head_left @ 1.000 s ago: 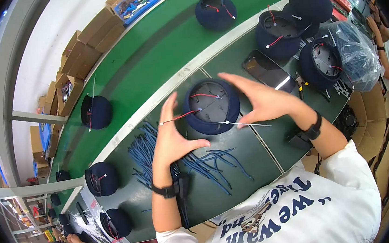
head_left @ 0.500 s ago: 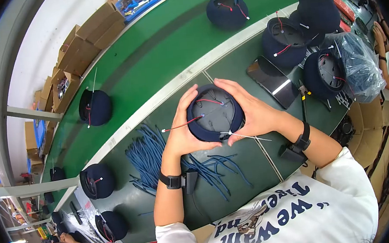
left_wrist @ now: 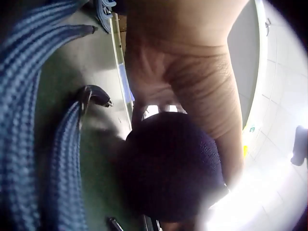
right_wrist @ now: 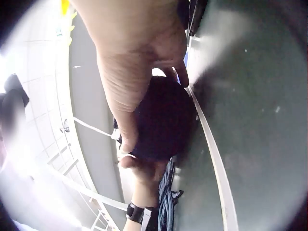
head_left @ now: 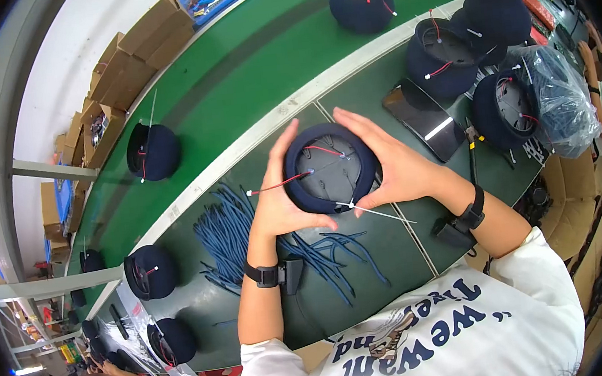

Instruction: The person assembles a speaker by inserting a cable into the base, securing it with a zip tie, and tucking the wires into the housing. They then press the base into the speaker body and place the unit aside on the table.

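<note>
A round navy fabric-covered shell [head_left: 367, 181] with a grey inner face sits upright on the dark green tabletop, between both hands. Thin red wires with white plugs come out of its inner face, and a white cable tie [head_left: 383, 214] sticks out from its near rim. My left hand [head_left: 273, 201] cups the left side, thumb along the near edge and fingers round the far side. On the right, my right hand [head_left: 404, 171] holds it likewise; its thumb [right_wrist: 126, 130] lies against the fabric in the right wrist view. The palms hide parts of the side wall.
A bundle of blue braided cords [head_left: 225, 231] lies left of the shell. A black phone [head_left: 421, 118], yellow-and-black-handled cutters [head_left: 471, 135], more navy shells [head_left: 441, 66] and a clear plastic bag [head_left: 561, 105] stand right. A green conveyor [head_left: 234, 93] runs behind, bearing further shells.
My hands, apart on either side of the shell a second ago, have closed in round it. Since half a second ago the fingers have loosened slightly, and the shell has stayed nearly in place.
</note>
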Demonstrator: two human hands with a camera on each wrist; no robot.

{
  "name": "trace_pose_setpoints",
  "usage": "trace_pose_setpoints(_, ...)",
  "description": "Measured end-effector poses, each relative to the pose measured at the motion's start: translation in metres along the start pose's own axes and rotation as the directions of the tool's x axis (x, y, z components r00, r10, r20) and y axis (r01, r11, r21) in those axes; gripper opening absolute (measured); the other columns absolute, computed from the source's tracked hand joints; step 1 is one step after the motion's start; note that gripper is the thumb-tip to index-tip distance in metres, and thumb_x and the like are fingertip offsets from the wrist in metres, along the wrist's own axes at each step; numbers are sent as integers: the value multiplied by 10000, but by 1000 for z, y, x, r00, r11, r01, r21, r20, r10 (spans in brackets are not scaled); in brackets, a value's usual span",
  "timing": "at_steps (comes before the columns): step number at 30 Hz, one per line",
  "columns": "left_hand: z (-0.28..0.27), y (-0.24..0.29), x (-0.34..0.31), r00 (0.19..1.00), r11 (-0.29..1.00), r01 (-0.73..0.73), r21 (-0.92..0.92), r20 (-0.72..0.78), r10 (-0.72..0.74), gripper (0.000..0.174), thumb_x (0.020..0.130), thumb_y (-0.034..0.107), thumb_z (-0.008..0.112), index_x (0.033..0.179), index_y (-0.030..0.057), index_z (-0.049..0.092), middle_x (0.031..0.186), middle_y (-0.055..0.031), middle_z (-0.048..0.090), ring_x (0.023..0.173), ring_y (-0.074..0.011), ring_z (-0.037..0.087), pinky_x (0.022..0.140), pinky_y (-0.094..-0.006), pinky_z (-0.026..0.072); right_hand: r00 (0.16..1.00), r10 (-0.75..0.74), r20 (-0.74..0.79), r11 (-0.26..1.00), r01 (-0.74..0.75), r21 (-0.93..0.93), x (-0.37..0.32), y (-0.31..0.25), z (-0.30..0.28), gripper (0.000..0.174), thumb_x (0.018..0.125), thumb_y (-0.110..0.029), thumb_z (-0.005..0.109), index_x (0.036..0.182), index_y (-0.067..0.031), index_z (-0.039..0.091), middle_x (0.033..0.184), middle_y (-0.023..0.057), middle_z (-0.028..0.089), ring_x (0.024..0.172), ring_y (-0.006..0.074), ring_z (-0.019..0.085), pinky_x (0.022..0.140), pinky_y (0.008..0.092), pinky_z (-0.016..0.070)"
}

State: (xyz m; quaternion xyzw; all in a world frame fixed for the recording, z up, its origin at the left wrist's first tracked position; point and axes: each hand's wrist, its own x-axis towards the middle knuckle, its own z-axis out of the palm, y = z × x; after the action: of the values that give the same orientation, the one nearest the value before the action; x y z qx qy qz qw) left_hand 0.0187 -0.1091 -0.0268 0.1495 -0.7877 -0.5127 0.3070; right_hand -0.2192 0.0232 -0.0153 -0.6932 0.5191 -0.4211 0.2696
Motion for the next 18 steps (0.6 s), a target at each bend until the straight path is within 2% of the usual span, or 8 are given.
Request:
trace_pose_setpoints(1,0,-7,0,998,986,-28,162,57,19,1558,316,451,1105,1623,50,358,1667,-185,410,1507,-350,465,1247,-480,392,1000,-3,10,1000,3,-4,2,-1,3,1401,567,-395,1028,1682,-93,234,1706,235,264,1541,457,365,1252,498,371)
trace_pose_setpoints(4,4,-12,1,999,999,24,39,43,-26,1536,330,421,1107,1620,57,357,1655,-185,423,1496,-342,474,1239,-480,405,1000,-6,21,1000,6,-20,3,-1,6,1413,558,-389,1031,1677,-83,225,1702,241,270,1552,449,348,1263,498,353)
trace_pose_setpoints(8,5,-20,-1,999,999,32,-26,36,-31,1520,334,407,1107,1614,68,359,1659,-192,415,1495,-352,476,1231,-480,415,998,-54,-8,997,54,-55,3,0,8,1374,559,-406,1028,1660,-86,270,1693,237,295,1545,444,361,1259,503,357)
trace_pose_setpoints(10,6,-21,-1,1000,1000,9,-15,29,-8,1511,329,412,1108,1606,86,369,1665,-198,406,1497,-365,474,1227,-494,417,1000,-23,12,997,24,-72,4,-4,5,1346,557,-429,1024,1647,-92,310,1689,223,312,1534,443,377,1251,511,367)
trace_pose_setpoints(13,8,-31,-2,989,989,-150,-8,-4,150,1488,342,423,1107,1607,131,380,1681,-213,385,1502,-385,467,1222,-520,417,999,-8,36,994,11,-106,3,-5,2,1312,549,-458,1019,1634,-125,360,1690,203,323,1516,443,400,1237,520,384)
trace_pose_setpoints(16,5,-28,-2,984,983,-177,53,13,177,1413,376,441,1097,1587,161,425,1696,-229,362,1522,-427,437,1221,-552,407,998,-13,58,974,26,-224,2,-8,-2,1274,540,-446,1028,1615,-161,405,1702,182,320,1506,435,420,1219,522,406)
trace_pose_setpoints(17,2,-23,-3,982,971,-187,150,43,183,1399,386,448,1091,1587,160,432,1701,-231,354,1528,-435,424,1225,-551,402,998,-19,64,960,36,-279,2,-10,-4,1261,537,-436,1034,1607,-172,420,1707,174,317,1504,431,427,1213,521,414)
trace_pose_setpoints(18,-1,-18,-2,979,948,-203,246,73,190,1386,397,456,1085,1586,160,439,1705,-233,346,1535,-443,411,1230,-550,397,998,-4,59,967,19,-256,3,-11,-6,1232,545,-427,1033,1592,-174,436,1707,179,319,1513,429,419,1215,518,410)
